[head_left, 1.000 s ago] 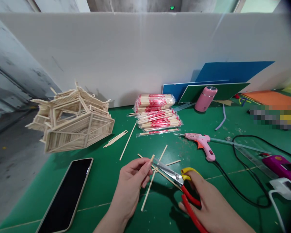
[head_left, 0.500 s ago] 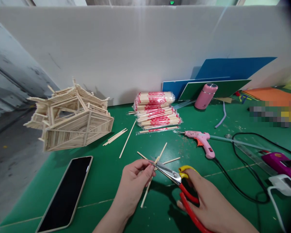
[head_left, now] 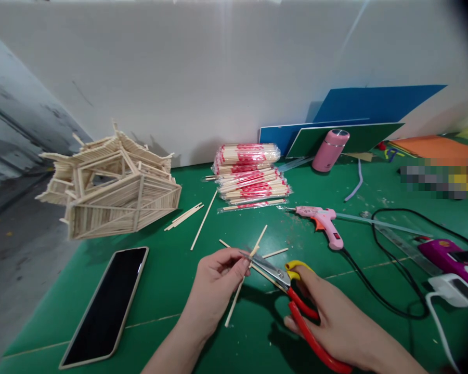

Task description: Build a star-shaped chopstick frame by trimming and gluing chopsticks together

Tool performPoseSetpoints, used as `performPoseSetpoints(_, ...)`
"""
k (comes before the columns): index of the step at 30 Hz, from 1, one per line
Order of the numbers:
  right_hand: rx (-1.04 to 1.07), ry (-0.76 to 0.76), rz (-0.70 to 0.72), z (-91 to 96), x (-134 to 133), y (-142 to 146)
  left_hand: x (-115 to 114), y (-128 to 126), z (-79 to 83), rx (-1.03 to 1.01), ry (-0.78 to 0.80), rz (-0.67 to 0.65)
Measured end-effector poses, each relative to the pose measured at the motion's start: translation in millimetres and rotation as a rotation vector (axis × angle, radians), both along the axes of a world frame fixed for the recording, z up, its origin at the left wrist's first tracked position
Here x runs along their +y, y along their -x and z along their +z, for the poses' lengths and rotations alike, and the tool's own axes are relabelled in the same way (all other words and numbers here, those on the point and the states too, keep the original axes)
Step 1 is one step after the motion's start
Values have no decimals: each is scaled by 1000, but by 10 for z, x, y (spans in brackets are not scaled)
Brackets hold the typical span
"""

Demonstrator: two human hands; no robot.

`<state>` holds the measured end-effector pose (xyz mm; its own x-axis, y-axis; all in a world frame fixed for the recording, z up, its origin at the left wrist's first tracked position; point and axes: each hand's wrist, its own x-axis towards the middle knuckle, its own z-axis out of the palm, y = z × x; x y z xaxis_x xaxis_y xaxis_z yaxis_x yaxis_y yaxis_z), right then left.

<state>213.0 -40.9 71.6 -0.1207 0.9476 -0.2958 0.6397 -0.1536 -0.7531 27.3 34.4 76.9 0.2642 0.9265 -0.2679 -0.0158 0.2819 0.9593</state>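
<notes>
My left hand is closed in a pinch on a thin wooden stick, whose lower part the fingers hide. My right hand grips scissors with red and yellow handles. Their blades point left and lie at the stick beside my left fingertips; whether they have cut into it I cannot tell. Under and around the blades several loose sticks cross each other on the green table.
At left stand a stick-built model house and a phone. Wrapped chopstick bundles lie at the back. To the right are a pink glue gun with a black cord, a pink flask and a purple tool.
The whole view has shifted slightly. Both hands keep nearly the same pose, with the scissor blades still at the stick by my left fingertips.
</notes>
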Motion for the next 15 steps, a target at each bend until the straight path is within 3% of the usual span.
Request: performPoseSetpoints(15, -69, 43, -23, -67, -52, 63, -78, -47, 20, 48, -78, -91)
